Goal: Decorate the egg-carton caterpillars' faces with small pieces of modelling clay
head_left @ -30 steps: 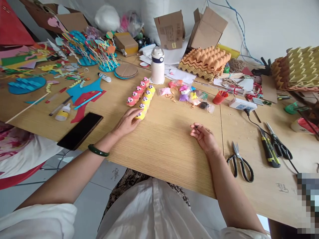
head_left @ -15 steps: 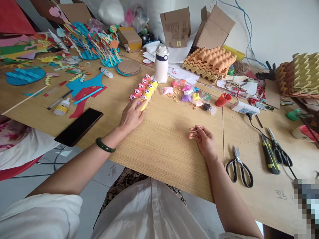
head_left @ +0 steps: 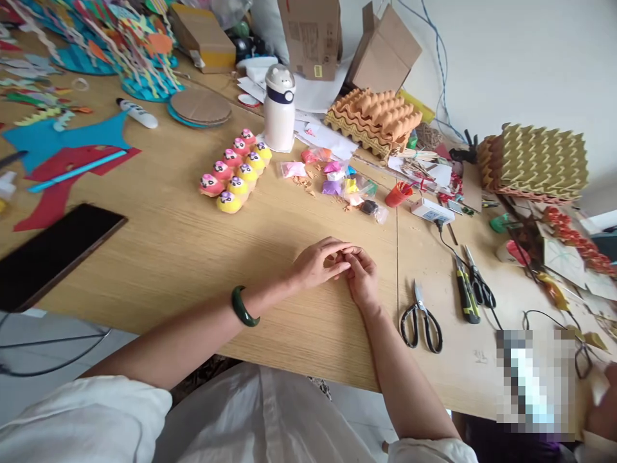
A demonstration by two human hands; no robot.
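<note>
Over the middle of the table, my left hand (head_left: 318, 265) and my right hand (head_left: 363, 280) meet at the fingertips. Both hands are closed in a pinch, and whatever lies between the fingers is too small or hidden to name. A dark green bangle (head_left: 245, 307) circles my left wrist. Farther off to the left stands a piece of egg carton (head_left: 250, 184), its cups painted in a pink row and a yellow row with small faces and flowers. Small bags of coloured clay (head_left: 331, 187) lie beyond my hands.
Scissors (head_left: 420, 316) and a yellow-black cutter (head_left: 466, 292) lie to the right. A phone (head_left: 62, 247) is at left. Behind stand a white bottle (head_left: 279, 119), stacked egg trays (head_left: 376, 119) and a red cup (head_left: 398, 193). Part of another person shows at the lower right edge.
My left hand has left the painted egg carton and moved right to meet my right hand. The view has turned to the right.
</note>
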